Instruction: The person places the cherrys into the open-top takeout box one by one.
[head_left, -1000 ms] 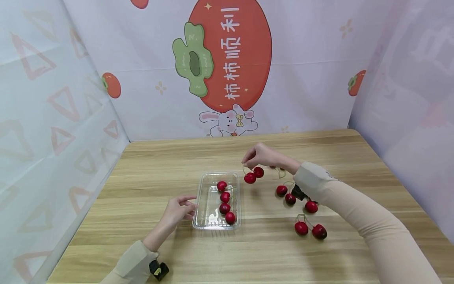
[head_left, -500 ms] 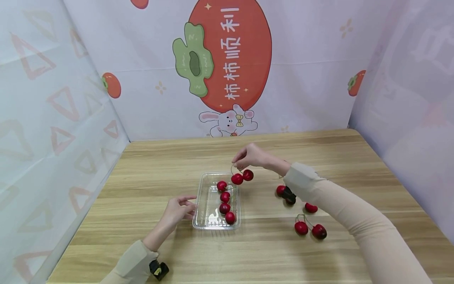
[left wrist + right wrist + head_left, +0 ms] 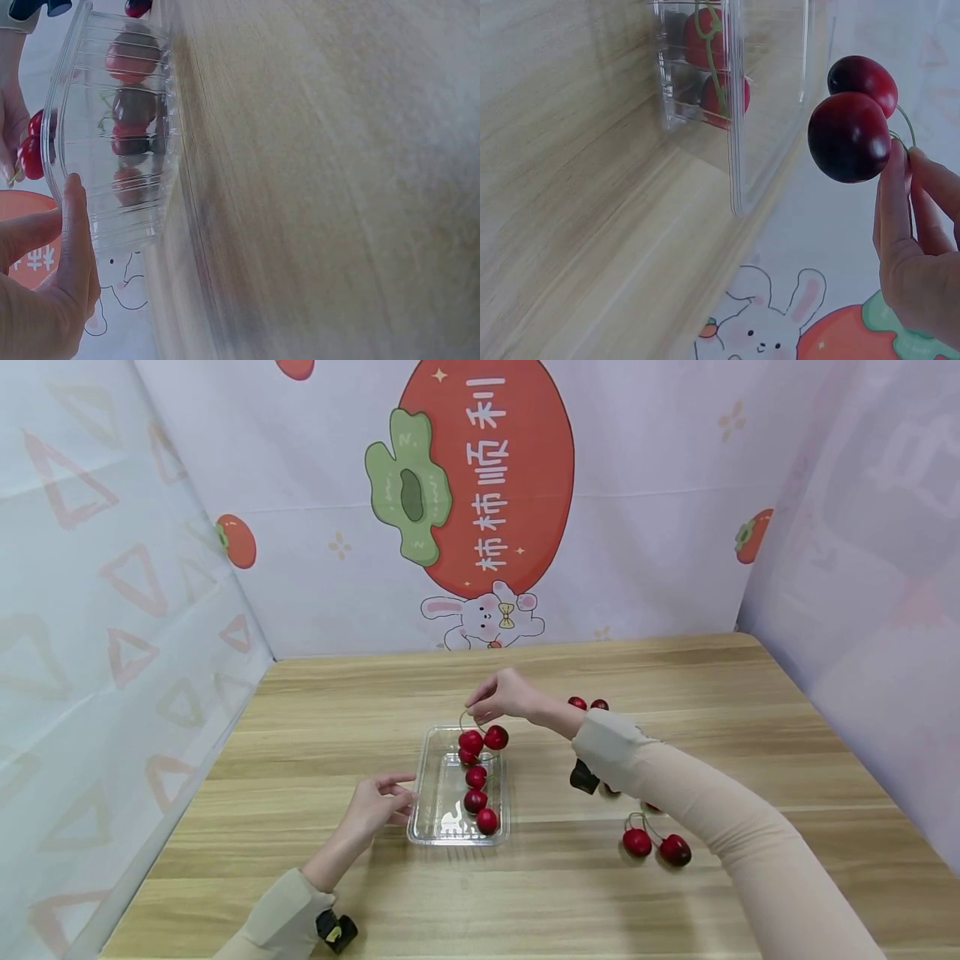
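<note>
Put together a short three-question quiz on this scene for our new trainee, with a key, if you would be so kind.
1. By what does the right hand hold the pair of dark red, round cherries?
A) The round fruit
B) The thin green stems
C) A plastic bag

2. True or false: the left hand is at the side of the clear, rectangular plastic tray and holds no cherry.

3. In the head view, how many red, round cherries lie inside the tray, leaving out the held pair?

Key: 1. B; 2. True; 3. Four.
</note>
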A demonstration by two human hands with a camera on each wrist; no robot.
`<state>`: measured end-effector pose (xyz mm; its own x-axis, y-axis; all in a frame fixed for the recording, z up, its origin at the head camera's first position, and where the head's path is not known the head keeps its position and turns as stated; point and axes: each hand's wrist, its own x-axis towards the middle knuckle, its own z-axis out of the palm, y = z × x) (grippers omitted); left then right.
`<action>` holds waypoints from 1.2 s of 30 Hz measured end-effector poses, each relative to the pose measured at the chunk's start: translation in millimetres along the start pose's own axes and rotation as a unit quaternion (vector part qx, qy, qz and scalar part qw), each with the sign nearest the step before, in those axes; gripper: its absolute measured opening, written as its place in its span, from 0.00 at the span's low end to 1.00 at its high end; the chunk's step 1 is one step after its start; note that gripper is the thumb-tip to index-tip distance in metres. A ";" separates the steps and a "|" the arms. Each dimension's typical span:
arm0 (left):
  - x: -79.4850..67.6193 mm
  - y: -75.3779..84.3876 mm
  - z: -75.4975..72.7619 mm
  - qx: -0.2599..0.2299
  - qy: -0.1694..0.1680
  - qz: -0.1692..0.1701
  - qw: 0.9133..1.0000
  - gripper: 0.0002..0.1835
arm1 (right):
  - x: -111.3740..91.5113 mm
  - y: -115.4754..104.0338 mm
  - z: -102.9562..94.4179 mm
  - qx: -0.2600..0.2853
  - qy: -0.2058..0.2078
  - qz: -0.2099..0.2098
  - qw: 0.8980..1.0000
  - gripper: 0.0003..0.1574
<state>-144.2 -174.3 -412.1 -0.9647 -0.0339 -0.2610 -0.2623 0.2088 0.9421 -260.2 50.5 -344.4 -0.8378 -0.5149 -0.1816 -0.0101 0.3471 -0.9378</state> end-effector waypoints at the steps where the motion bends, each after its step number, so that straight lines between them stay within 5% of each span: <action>1: -0.1 0.1 -0.1 0.001 0.000 0.000 1.000 0.19 | 0.9 -0.3 1.9 0.003 0.002 0.000 1.000 0.10; 20: 0.4 -0.5 -0.9 -0.001 -0.007 0.003 1.000 0.19 | 10.9 6.2 33.1 0.074 0.071 0.034 0.994 0.09; 36: 2.6 -3.2 -1.5 0.003 -0.008 -0.001 1.000 0.19 | 11.3 16.0 47.1 0.077 0.117 0.050 0.989 0.06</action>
<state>-145.9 -176.5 -415.4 -0.9638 -0.0183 -0.2659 -0.2635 0.2141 0.9406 -244.2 13.3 -375.4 -0.9342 -0.2815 -0.2192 0.1474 0.2551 -0.9556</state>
